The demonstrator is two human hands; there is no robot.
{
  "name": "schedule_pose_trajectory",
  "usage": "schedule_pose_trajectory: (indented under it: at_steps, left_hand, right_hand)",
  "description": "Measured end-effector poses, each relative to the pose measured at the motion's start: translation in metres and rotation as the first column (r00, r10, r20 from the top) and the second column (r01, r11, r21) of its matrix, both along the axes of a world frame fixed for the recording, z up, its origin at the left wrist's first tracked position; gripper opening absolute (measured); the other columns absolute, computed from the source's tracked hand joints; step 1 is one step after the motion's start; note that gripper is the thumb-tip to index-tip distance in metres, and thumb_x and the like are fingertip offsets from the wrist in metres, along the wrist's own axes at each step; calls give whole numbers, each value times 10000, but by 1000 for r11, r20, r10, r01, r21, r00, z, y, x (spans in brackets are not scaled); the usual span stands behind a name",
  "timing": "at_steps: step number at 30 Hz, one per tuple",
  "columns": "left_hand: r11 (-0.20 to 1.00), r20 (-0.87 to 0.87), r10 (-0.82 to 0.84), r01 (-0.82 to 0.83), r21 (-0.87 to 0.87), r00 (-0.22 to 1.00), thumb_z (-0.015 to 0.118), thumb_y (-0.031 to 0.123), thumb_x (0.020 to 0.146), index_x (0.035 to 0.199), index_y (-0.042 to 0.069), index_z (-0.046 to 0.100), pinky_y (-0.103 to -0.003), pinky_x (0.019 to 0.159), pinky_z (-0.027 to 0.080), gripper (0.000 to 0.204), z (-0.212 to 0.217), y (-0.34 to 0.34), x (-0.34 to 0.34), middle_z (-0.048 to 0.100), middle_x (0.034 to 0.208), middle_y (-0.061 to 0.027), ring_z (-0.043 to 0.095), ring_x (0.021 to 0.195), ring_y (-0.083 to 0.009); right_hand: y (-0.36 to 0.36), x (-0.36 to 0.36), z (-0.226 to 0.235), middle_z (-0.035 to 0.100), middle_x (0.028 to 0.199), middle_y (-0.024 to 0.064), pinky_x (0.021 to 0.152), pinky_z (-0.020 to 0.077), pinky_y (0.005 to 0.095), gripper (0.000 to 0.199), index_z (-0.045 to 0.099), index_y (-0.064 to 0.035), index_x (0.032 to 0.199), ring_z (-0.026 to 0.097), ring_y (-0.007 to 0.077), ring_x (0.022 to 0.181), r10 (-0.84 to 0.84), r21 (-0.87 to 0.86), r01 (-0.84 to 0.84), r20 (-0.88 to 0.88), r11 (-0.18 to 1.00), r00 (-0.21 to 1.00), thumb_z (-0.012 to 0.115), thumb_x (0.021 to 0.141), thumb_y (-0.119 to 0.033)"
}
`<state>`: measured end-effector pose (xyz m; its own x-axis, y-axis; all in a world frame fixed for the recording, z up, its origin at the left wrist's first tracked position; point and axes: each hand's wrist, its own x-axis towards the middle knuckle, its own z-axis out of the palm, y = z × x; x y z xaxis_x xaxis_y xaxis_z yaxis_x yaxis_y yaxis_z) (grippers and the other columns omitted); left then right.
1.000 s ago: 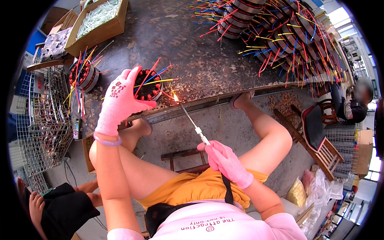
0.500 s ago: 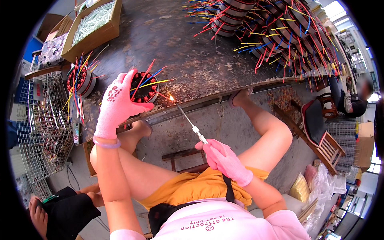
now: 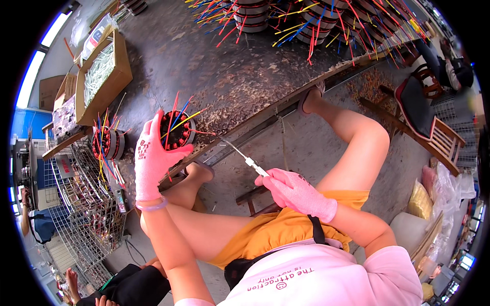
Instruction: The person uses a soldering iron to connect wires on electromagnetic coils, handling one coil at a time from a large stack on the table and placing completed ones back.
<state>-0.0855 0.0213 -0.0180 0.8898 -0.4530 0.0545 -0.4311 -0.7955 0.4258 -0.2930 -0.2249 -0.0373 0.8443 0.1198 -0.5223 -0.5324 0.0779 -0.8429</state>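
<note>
My left hand [image 3: 153, 159], in a pink glove, grips the left side of a motor stator [image 3: 185, 133] near the table's front edge. Red windings line this ring, and red, blue and yellow wires stick up from it. My right hand [image 3: 298, 193], also gloved in pink, is closed round a slim tool [image 3: 251, 162] with a white handle and a thin metal rod. The rod's tip is at or close to the end of a lead from the stator; whether they touch I cannot tell. Left of my left hand lies another wired stator [image 3: 116, 145].
A cardboard box [image 3: 121, 69] of thin whitish tubes [image 3: 99, 71] stands at the table's left. Stacked stators [image 3: 251, 19] with bristling wires fill the far right. Wire baskets [image 3: 92, 199] are at the left, a wooden chair [image 3: 418, 112] at the right. Another person [image 3: 127, 285] is at lower left.
The small bright flame at the tool's tip no longer shows. My view has shifted, so the scene sits differently. Both hands keep their holds.
</note>
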Motion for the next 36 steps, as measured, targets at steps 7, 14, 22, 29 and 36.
schedule_pose_trajectory:
  at_steps: [7,14,22,29,36]
  left_hand:
    - [1000,28,-27,27,-10,999,887,230,582,1408,-7,440,-386,977,480,969,0,1,0,569,1264,-171,593,1142,-325]
    - [999,30,-35,35,-13,999,898,275,585,1402,-27,439,-395,971,484,984,-1,2,0,570,1272,-184,592,1145,-341]
    - [999,33,-38,38,-20,999,892,235,586,1411,-7,437,-385,972,484,972,-3,3,2,570,1255,-170,597,1138,-322]
    - [998,33,-46,48,-40,998,910,272,577,1400,-26,446,-392,954,498,990,-2,4,2,583,1247,-181,611,1118,-337]
    - [998,10,-34,35,-56,999,894,207,583,1415,14,448,-376,987,481,964,-2,4,2,577,1249,-154,602,1141,-307]
  right_hand:
    - [1,2,7,414,581,-39,464,272,232,279,608,-20,1131,352,46,484,-15,38,18,-72,999,997,463,1040,-241]
    - [0,0,5,459,630,-35,504,339,241,286,627,-27,1099,397,45,524,-10,43,14,-86,999,996,497,1025,-272]
    - [-2,0,6,492,666,-21,536,380,249,305,637,-23,1092,428,51,551,-6,57,12,-103,998,995,498,1020,-284]
    - [-1,0,3,485,668,-27,528,370,245,308,632,-18,1100,413,49,546,2,-25,-3,-45,1000,999,488,1024,-279]
    - [2,2,6,431,575,-38,453,262,232,304,607,-25,1145,350,43,468,-16,61,21,-81,998,997,472,1037,-275]
